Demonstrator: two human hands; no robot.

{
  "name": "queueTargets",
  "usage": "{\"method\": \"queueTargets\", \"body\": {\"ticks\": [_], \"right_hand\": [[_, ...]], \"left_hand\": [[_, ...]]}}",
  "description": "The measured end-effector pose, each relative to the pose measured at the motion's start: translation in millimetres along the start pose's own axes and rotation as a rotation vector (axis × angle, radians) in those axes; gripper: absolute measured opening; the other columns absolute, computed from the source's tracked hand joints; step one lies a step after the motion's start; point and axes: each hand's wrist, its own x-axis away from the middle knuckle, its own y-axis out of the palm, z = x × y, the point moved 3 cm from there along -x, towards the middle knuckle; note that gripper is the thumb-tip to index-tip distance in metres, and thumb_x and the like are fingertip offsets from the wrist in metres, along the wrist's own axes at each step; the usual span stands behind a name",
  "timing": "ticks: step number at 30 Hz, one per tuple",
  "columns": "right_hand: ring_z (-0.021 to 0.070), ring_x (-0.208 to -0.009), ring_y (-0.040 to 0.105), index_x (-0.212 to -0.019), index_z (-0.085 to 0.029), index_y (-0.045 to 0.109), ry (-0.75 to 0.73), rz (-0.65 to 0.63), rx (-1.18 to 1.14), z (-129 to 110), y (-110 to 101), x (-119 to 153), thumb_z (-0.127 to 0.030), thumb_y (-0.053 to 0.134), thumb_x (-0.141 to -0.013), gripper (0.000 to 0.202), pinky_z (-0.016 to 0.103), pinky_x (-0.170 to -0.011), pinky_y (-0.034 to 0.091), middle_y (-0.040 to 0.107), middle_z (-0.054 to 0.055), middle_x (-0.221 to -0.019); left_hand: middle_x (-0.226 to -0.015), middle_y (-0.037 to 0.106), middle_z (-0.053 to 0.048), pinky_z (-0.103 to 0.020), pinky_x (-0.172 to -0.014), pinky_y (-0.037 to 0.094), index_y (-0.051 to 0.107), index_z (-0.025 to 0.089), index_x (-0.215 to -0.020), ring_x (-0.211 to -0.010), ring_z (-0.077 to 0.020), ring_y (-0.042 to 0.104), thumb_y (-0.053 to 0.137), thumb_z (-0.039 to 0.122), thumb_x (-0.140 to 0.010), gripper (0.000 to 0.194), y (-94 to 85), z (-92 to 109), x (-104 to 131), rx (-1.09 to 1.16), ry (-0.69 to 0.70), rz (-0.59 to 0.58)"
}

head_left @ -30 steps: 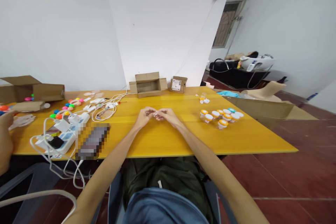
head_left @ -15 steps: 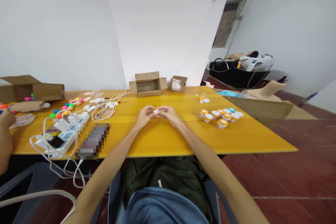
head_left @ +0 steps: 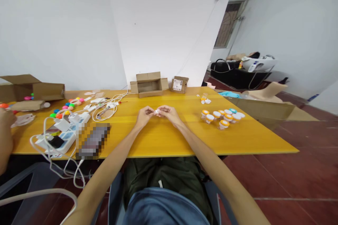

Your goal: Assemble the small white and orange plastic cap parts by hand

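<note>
Both my hands meet above the middle of the wooden table [head_left: 163, 144]. Between their fingertips is a small white piece [head_left: 156, 111], too small for me to tell its kind. My left hand [head_left: 144, 116] pinches it from the left. My right hand [head_left: 169, 114] has its fingers closed on the other side of it. To the right of my hands stands a group of small clear jars [head_left: 224, 124] with orange, white and teal lids. Behind them lie a few small white and orange parts [head_left: 206, 101].
An open cardboard box [head_left: 150, 89] and a smaller carton [head_left: 180, 85] stand at the back. Leftward are a power strip [head_left: 69, 137] with white cables, a blurred-out phone [head_left: 93, 141], colourful balls [head_left: 70, 105] and another open box [head_left: 49, 91]. Another person's hand [head_left: 5, 123] shows at the far left.
My fingers have shifted slightly around the small white piece, and both hands stay in the same place. The other person's hand at the far left has moved a little.
</note>
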Motion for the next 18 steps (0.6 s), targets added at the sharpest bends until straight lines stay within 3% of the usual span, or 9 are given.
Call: {"method": "queueTargets", "body": {"ticks": [18], "right_hand": [[0.0199,-0.068,0.071,-0.082,-0.021,0.075,-0.017,0.101,0.031,3.9,-6.9,-3.9,-0.048,0.086,-0.056,0.039,0.037,-0.076,0.061,0.076,0.004,-0.079]], "left_hand": [[-0.067,0.069,0.001,-0.031,-0.072,0.057,0.06,0.019,-0.06,-0.07,-0.0172,0.069,0.083,0.033,-0.061,0.027,2.4,-6.2,0.5,0.037,0.005,0.01]]}}
